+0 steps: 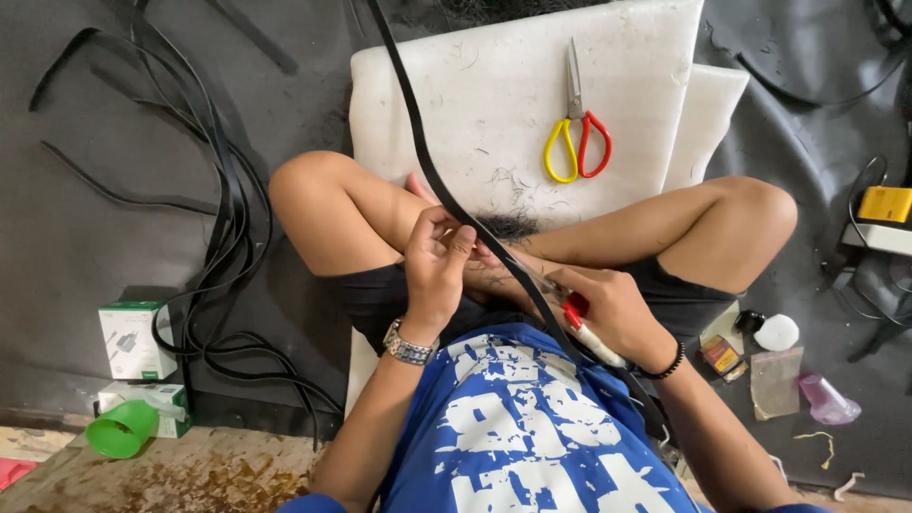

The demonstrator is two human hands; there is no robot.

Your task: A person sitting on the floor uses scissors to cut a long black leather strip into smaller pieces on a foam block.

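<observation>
**Head view: a limp black strap pinched in my lap**

My left hand (435, 271) pinches the black strap (427, 161) over my crossed legs, fingers (458, 239) closed on it. It looks thin, floppy, probably slick, so I grip flat near the work. My right hand (613, 309) is wrapped around a red-and-white tool (591, 332).

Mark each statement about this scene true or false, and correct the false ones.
1. The scissors lie on the white foam pad. True.
2. The left hand pinches the black strip with its fingers. True.
3. The right hand is empty. False: it holds a red-and-white tool.
4. A green cup lies at the person's right. False: it lies at the left, by the white boxes.
5. The scissors have one yellow and one red handle loop. True.
</observation>
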